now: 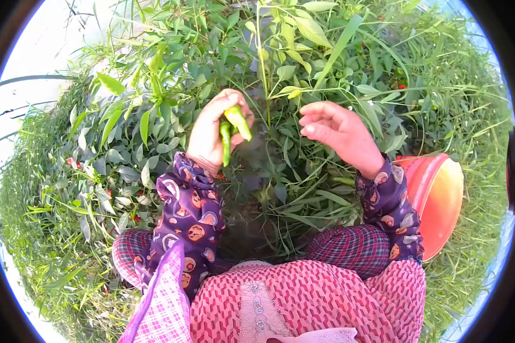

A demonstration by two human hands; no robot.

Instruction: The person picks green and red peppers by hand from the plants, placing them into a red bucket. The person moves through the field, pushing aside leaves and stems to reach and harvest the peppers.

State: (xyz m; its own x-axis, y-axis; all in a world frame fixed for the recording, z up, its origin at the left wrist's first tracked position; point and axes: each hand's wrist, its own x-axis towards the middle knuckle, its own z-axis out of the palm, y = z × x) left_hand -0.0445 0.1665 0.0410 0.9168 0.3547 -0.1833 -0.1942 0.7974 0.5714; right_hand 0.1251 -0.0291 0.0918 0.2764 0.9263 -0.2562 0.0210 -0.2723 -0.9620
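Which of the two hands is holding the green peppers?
The left hand grips the green peppers; the right hand, nearer the red bucket, shows nothing held.

Left hand [220,128], right hand [343,134] — stem [264,74] between, gaps beside.

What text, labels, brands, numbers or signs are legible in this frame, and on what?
None that can be read.
Red container: no lettering visible on the part that shows.
Purple sleeves: small printed motifs; any lettering in them is too small to read.
Pink patterned garment: repeating print and a decorated strip, no words visible.
Green peppers: no label or sticker visible.
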